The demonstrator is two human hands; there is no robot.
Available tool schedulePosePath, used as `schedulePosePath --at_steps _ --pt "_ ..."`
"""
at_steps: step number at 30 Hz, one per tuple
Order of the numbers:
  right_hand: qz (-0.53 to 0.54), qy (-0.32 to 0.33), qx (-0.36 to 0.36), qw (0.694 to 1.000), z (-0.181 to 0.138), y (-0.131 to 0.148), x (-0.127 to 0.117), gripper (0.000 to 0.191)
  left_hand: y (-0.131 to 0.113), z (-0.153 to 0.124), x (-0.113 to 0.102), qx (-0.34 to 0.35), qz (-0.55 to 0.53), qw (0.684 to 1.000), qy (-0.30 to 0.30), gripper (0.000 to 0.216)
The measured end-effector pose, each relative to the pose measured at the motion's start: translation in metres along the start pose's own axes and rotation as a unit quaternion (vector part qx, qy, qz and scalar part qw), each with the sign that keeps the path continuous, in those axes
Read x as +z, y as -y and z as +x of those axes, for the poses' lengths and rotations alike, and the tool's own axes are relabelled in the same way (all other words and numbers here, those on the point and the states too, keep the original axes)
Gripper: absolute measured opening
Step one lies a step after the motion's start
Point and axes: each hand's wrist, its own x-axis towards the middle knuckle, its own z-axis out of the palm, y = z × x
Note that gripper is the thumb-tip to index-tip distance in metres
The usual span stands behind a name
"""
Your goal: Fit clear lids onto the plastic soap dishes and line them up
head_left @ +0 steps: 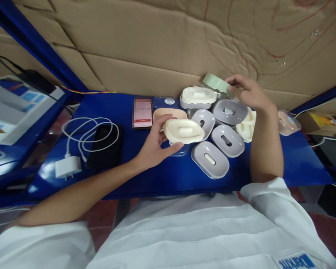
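My left hand (154,147) is closed on a shallow cream oval soap dish (184,131) with a raised middle, thumb at its near edge and fingers at its left side. At the back, my right hand (248,91) grips a pale green curved piece (216,82), possibly a soap dish part; its far side is hidden by the fingers. Between the hands lie grey oval dishes with slots, one (204,123) beside the held dish, another (228,141) to its right and a third (211,160) in front. A grey dish (230,111) with a round sticker sits below my right hand.
Behind them stands a cream dish (199,95) on a grey base. A peach dish (170,113) is partly covered by my left hand. Further left are a phone (142,113), a black pouch-like item (103,153) and a white charger (68,167) with coiled cable. Cardboard (145,48) walls the back.
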Motion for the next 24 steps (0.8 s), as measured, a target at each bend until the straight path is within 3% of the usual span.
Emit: schedulePosePath --at_steps 3,6,9,11,13,15,18,21,24 --pt "-0.019 0.01 -0.002 1.0 0.0 0.001 0.001 0.031 -0.002 0.0 0.001 -0.017 0.001 1.0 -0.005 0.077" --pt "-0.054 0.032 0.014 0.998 -0.005 0.015 0.0 0.038 -0.004 0.0 0.0 -0.027 0.013 1.0 -0.004 0.073" --pt "-0.106 0.027 0.016 0.994 -0.013 0.045 -0.001 0.051 -0.006 0.001 -0.001 -0.02 0.029 0.999 -0.011 0.069" --pt "-0.111 0.025 -0.02 0.993 -0.021 0.073 0.001 0.055 -0.008 0.003 -0.003 -0.004 0.043 0.999 -0.025 0.065" --pt "-0.071 0.073 -0.089 0.991 -0.028 0.103 0.007 0.055 -0.01 0.003 -0.004 0.016 0.046 0.998 -0.044 0.06" --pt "-0.016 0.162 -0.155 0.974 -0.034 0.128 0.018 0.05 -0.011 0.004 -0.006 0.026 0.028 0.997 -0.067 0.052" --pt "0.012 0.236 -0.185 0.954 -0.039 0.152 0.034 0.036 -0.013 0.004 -0.007 0.024 -0.009 0.996 -0.083 0.046" --pt "-0.003 0.215 -0.174 0.961 -0.039 0.159 0.039 0.03 -0.013 0.006 -0.009 0.025 -0.025 0.997 -0.068 0.049" --pt "-0.017 0.184 -0.157 0.97 -0.037 0.153 0.026 0.029 -0.011 0.007 -0.009 0.014 -0.047 0.998 -0.031 0.071"
